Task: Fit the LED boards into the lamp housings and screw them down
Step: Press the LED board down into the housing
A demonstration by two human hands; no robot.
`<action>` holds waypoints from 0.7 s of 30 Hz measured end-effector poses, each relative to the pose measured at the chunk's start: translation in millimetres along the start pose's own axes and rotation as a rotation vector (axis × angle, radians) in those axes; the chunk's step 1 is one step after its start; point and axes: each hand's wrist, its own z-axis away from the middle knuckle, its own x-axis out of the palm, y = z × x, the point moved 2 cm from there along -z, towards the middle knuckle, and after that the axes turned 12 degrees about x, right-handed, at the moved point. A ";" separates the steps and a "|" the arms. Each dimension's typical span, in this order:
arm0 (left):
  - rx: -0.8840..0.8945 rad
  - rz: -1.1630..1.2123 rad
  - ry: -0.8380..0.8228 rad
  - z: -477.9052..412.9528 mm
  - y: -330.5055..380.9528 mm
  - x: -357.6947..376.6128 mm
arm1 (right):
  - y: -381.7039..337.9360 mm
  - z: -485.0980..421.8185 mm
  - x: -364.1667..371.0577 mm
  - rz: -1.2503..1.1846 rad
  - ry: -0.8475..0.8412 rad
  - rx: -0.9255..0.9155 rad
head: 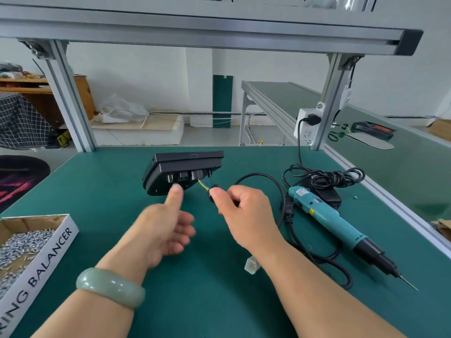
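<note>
Head view — screwdriver (327,218), screw box (48,259), coiled cable (327,176)

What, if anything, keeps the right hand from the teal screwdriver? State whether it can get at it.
Probably yes. The screwdriver lies uncovered just right of the right hand, only a black cable between them. But that hand pinches a small black wired part and must free it first.

left hand (166,230) motion-blurred, screw box (48,259) cut by left edge, black part (215,186) mostly hidden in right hand (244,211)
</note>
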 end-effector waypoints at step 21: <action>0.165 0.356 0.220 3.5 0.8 25.9 | -15.3 10.3 24.5 0.405 -0.051 -0.252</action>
